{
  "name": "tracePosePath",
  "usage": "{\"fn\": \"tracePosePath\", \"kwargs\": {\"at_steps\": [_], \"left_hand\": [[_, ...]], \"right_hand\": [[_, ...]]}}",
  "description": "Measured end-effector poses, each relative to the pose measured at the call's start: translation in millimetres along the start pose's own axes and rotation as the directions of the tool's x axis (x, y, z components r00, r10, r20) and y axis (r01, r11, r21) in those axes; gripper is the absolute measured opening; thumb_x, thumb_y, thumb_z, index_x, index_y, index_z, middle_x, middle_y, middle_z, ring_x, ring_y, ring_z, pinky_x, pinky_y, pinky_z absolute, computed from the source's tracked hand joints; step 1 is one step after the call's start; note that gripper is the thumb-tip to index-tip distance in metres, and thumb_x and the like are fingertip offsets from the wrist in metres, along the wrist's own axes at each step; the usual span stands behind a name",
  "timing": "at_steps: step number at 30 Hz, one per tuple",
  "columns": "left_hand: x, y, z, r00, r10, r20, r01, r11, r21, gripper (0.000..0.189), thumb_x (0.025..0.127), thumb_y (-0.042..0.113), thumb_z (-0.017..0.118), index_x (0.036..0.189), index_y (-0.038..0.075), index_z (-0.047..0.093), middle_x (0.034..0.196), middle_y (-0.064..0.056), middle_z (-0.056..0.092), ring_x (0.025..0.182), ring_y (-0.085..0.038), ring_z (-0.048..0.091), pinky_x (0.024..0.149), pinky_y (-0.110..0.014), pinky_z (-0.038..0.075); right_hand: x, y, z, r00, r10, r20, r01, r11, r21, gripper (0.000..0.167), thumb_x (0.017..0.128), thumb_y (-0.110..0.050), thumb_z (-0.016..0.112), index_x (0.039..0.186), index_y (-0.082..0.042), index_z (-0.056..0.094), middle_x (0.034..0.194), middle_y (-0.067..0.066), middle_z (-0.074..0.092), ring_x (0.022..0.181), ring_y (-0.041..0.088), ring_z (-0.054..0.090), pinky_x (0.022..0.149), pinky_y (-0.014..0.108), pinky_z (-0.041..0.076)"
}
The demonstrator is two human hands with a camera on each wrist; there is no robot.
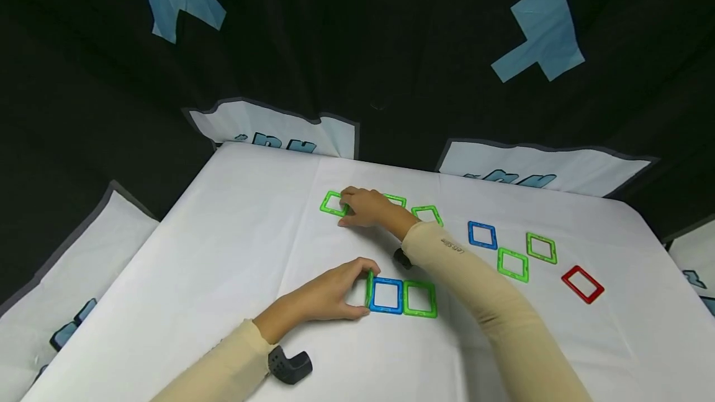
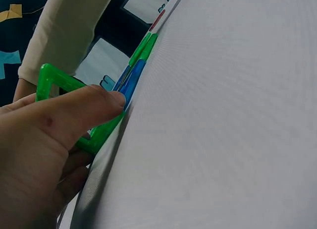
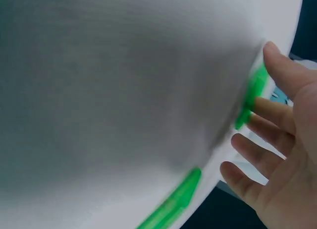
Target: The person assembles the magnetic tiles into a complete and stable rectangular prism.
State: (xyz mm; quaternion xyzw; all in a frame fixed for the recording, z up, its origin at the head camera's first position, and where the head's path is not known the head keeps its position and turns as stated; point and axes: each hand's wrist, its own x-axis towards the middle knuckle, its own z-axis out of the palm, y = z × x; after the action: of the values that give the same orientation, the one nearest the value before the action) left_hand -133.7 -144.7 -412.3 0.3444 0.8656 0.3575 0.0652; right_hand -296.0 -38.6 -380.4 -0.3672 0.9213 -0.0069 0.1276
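Observation:
My left hand grips a green square magnetic tile between thumb and fingers. That tile stands upright along the left edge of a blue magnetic tile, which lies flat. A green tile lies flat against the blue one's right side. In the left wrist view the thumb presses near the upright tile's lower corner. At the back, my right hand reaches over a flat green tile, its fingers spread at the tile's right side. In the right wrist view, the fingers overlap this tile; firm contact is unclear.
Two green tiles lie partly behind the right hand and forearm. Farther right are a blue tile, two more green tiles and a red tile. A white cloth covers the table; black curtain hangs behind.

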Motion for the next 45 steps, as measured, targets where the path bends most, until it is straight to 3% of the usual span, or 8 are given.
{"fn": "tracePosePath", "kwargs": {"at_steps": [7, 12, 16, 26, 31, 35, 41, 45], "left_hand": [[1.8, -1.3, 1.2, 1.0, 0.0, -0.01, 0.0, 1.0, 0.026, 0.059, 0.077, 0.022, 0.072, 0.123, 0.014, 0.037, 0.122, 0.0, 0.05, 0.112, -0.008, 0.049, 0.099, -0.028, 0.04], [4.1, -3.5, -2.1, 1.0, -0.001, -0.01, 0.001, 1.0, 0.032, 0.06, 0.077, 0.022, 0.072, 0.124, 0.014, 0.036, 0.122, 0.0, 0.05, 0.113, -0.009, 0.048, 0.099, -0.029, 0.04], [3.2, -4.9, -4.0, 1.0, 0.0, -0.012, 0.001, 0.999, 0.042, 0.061, 0.077, 0.025, 0.072, 0.125, 0.015, 0.036, 0.124, 0.001, 0.049, 0.114, -0.009, 0.048, 0.1, -0.029, 0.04], [2.9, -7.1, -2.0, 0.997, 0.03, -0.066, -0.029, 0.999, 0.016, 0.056, 0.08, 0.032, 0.069, 0.125, 0.017, 0.04, 0.124, 0.002, 0.043, 0.114, -0.011, 0.051, 0.098, -0.027, 0.042], [3.3, -8.6, 1.6, 0.994, 0.058, -0.096, -0.057, 0.998, 0.013, 0.055, 0.079, 0.029, 0.071, 0.125, 0.016, 0.042, 0.121, 0.001, 0.042, 0.109, -0.011, 0.052, 0.095, -0.027, 0.044], [3.6, -8.4, 4.4, 0.995, 0.049, -0.091, -0.05, 0.999, -0.003, 0.06, 0.079, 0.032, 0.07, 0.13, 0.017, 0.04, 0.121, 0.001, 0.043, 0.108, -0.01, 0.052, 0.095, -0.027, 0.044], [3.1, -4.2, 4.3, 0.994, 0.003, -0.105, -0.006, 1.0, -0.031, 0.08, 0.076, 0.033, 0.073, 0.14, 0.017, 0.028, 0.118, 0.001, 0.044, 0.109, -0.012, 0.052, 0.096, -0.029, 0.044], [2.8, -5.3, 4.7, 0.993, -0.014, -0.118, 0.009, 0.999, -0.043, 0.088, 0.074, 0.03, 0.075, 0.143, 0.017, 0.022, 0.117, 0.0, 0.044, 0.108, -0.013, 0.053, 0.095, -0.028, 0.044]], "right_hand": [[-11.4, 0, 3, 0.996, -0.028, -0.088, 0.022, 0.998, -0.067, 0.037, 0.086, -0.042, 0.06, 0.109, -0.014, 0.063, 0.114, 0.001, 0.055, 0.098, 0.015, 0.057, 0.089, 0.036, 0.047], [-27.6, 4, -2, 0.996, -0.039, -0.074, 0.033, 0.996, -0.088, 0.029, 0.083, -0.034, 0.063, 0.103, -0.013, 0.064, 0.105, 0.001, 0.058, 0.088, 0.013, 0.058, 0.086, 0.035, 0.047], [-45.1, 7, -1, 0.996, -0.065, -0.055, 0.061, 0.996, -0.065, 0.025, 0.083, -0.03, 0.062, 0.102, -0.013, 0.064, 0.11, 0.002, 0.06, 0.092, 0.015, 0.059, 0.087, 0.036, 0.047], [-106.1, 21, 11, 0.991, -0.129, -0.027, 0.132, 0.974, 0.184, 0.026, 0.09, -0.021, 0.055, 0.113, -0.012, 0.064, 0.118, 0.004, 0.063, 0.103, 0.017, 0.061, 0.089, 0.034, 0.048], [-130.6, 28, 14, 0.985, -0.107, -0.134, 0.136, 0.965, 0.226, 0.028, 0.091, -0.018, 0.054, 0.114, -0.007, 0.064, 0.113, 0.006, 0.065, 0.103, 0.018, 0.062, 0.088, 0.035, 0.05], [-146.7, 30, 14, 0.97, -0.103, -0.221, 0.154, 0.961, 0.23, 0.024, 0.09, -0.015, 0.055, 0.109, -0.006, 0.067, 0.106, 0.006, 0.068, 0.092, 0.015, 0.065, 0.078, 0.031, 0.053], [-159.4, 28, 11, 0.96, -0.141, -0.243, 0.2, 0.95, 0.238, 0.022, 0.089, -0.013, 0.055, 0.104, -0.005, 0.069, 0.097, 0.006, 0.07, 0.072, 0.006, 0.061, 0.064, 0.021, 0.049], [-160.2, 24, 12, 0.96, -0.163, -0.226, 0.223, 0.936, 0.272, 0.022, 0.089, -0.013, 0.056, 0.103, -0.003, 0.069, 0.096, 0.006, 0.07, 0.079, 0.009, 0.065, 0.071, 0.025, 0.053]]}}
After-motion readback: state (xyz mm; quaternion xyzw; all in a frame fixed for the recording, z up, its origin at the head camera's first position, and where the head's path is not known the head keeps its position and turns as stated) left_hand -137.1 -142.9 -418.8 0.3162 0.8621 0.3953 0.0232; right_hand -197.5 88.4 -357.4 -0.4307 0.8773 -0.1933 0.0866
